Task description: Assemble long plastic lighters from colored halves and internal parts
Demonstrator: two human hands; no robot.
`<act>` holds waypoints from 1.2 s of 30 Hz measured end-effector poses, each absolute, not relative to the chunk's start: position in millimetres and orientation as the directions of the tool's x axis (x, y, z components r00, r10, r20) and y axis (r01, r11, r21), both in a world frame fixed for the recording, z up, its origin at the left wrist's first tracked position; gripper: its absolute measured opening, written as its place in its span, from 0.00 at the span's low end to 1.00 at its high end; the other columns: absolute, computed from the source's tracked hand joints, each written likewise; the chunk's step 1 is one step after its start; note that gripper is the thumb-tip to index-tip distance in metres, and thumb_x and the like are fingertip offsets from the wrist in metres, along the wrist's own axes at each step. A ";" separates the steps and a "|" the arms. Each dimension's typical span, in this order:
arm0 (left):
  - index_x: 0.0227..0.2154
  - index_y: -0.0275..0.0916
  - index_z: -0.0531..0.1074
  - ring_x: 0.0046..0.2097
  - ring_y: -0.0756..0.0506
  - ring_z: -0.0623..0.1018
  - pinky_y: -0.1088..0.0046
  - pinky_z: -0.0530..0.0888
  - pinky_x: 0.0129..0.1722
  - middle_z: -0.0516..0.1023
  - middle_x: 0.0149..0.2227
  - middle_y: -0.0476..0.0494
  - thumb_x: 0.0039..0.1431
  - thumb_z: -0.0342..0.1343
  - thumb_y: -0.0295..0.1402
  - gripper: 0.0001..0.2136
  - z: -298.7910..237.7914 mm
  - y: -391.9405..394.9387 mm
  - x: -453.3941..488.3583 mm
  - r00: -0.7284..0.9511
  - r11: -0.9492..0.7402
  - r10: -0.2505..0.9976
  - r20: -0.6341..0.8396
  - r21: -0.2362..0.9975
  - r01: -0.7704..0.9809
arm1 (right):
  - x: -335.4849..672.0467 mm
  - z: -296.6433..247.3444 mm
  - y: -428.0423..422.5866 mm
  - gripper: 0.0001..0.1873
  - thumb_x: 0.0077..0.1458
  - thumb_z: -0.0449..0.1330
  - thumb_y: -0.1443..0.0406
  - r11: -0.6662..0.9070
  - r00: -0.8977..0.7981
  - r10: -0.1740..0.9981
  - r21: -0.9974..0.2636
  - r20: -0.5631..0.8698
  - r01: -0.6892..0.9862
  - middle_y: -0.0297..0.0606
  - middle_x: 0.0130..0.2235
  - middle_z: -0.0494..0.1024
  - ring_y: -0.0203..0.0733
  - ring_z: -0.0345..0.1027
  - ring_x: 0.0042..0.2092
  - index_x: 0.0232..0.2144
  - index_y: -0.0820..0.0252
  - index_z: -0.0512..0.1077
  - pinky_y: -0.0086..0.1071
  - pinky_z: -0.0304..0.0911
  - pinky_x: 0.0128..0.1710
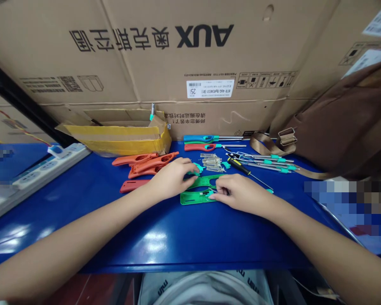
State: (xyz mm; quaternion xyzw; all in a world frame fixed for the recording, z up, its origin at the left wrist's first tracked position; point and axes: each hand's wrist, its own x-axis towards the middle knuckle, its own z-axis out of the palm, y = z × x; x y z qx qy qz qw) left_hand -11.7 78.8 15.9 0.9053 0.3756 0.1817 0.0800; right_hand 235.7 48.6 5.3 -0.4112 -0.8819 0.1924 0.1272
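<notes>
A green plastic handle shell lies flat on the blue table, between my two hands. My left hand rests at its upper left end, fingers curled and pinching a small teal part. My right hand lies on the shell's right side, fingertips pressed together on a small piece inside it that I cannot make out. A black-handled screwdriver lies just beyond my right hand.
Orange handle shells lie to the left, small metal parts and teal-tipped metal rods behind. Finished blue and red lighters sit by the big cardboard boxes. An open carton, a power strip and a brown bag flank the area.
</notes>
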 end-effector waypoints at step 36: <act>0.31 0.39 0.67 0.33 0.49 0.70 0.73 0.67 0.35 0.69 0.30 0.50 0.72 0.45 0.42 0.16 16.7 31.6 -12.5 0.492 -0.346 0.863 0.109 0.839 0.419 | 232.3 14.5 41.9 0.19 0.62 0.63 0.59 0.532 -0.578 0.816 -0.406 0.012 0.743 0.31 0.26 0.69 0.35 0.59 0.29 0.23 0.58 0.63 0.30 0.48 0.30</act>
